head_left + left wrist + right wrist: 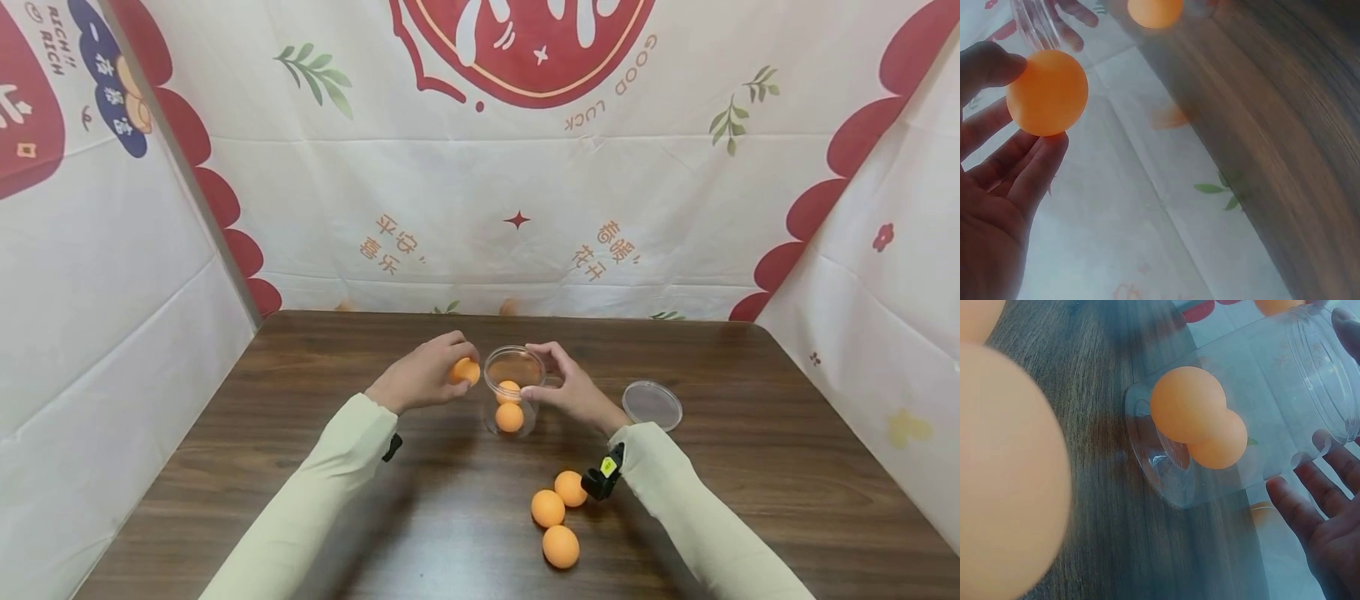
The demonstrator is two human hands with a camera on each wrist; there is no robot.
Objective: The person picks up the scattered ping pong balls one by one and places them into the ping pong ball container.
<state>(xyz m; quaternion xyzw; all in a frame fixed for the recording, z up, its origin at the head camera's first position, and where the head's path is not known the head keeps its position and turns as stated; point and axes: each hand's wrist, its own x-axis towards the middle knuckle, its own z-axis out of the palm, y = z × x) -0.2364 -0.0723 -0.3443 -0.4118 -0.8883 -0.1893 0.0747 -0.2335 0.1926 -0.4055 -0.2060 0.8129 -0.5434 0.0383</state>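
An orange ping-pong ball (1047, 92) is pinched between the thumb and fingertips of my left hand (431, 372), just left of the jar's mouth in the head view. The clear plastic jar (491, 400) stands upright on the table. My right hand (572, 389) holds it near the threaded rim, with thumb and fingers on opposite sides. Inside the jar, two more orange balls rest one partly over the other, the lower ball (509, 417) towards me and the other ball (1221, 440) behind it.
Three loose orange balls (548, 507) lie close together on the brown wooden table (315, 467), nearer to me. A clear round lid (652, 405) lies flat to the right of the jar, beside my right wrist. Printed white cloth (465, 183) hangs behind and at both sides.
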